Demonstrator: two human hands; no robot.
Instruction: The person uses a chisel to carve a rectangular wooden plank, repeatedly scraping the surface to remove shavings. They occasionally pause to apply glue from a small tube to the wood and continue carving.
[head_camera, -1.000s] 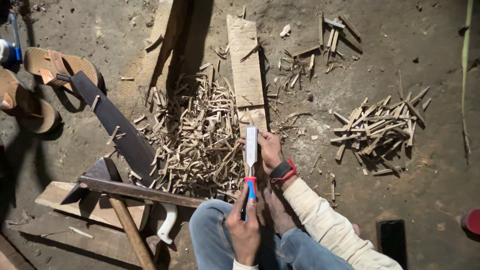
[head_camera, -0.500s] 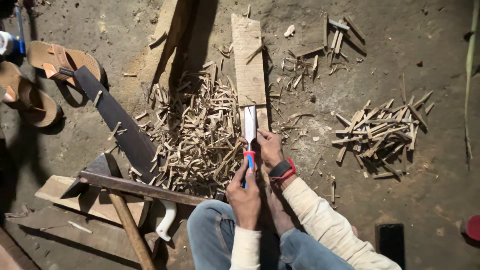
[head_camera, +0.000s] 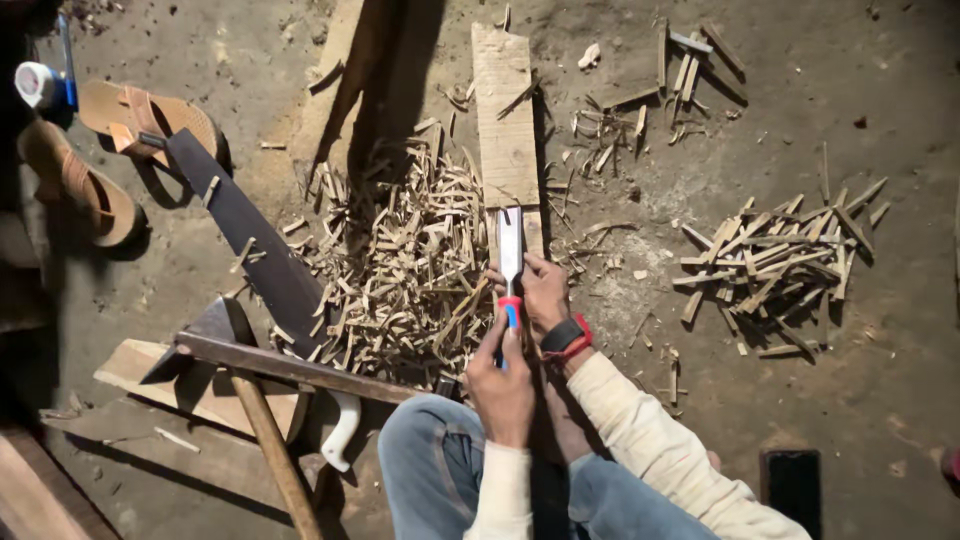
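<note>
I sit on the dirt floor with a flat-bladed chisel (head_camera: 510, 245) that has a red and blue handle. My left hand (head_camera: 502, 378) grips the handle from below. My right hand (head_camera: 543, 292), with a red-strapped watch on its wrist, is closed around the shank just under the blade. The blade's tip lies on the near end of a pale wooden plank (head_camera: 506, 120). Whether a thin strip of wood is also under my right fingers is hidden.
A heap of split wood strips (head_camera: 405, 270) lies left of the plank, and a smaller pile of sticks (head_camera: 775, 265) lies to the right. A dark saw (head_camera: 250, 245), an axe-like tool (head_camera: 255, 400), two sandals (head_camera: 110, 150) and a dark phone (head_camera: 792, 488) lie around me.
The chisel and both hands have moved forward, away from me. The blade's tip now lies further onto the plank's near end.
</note>
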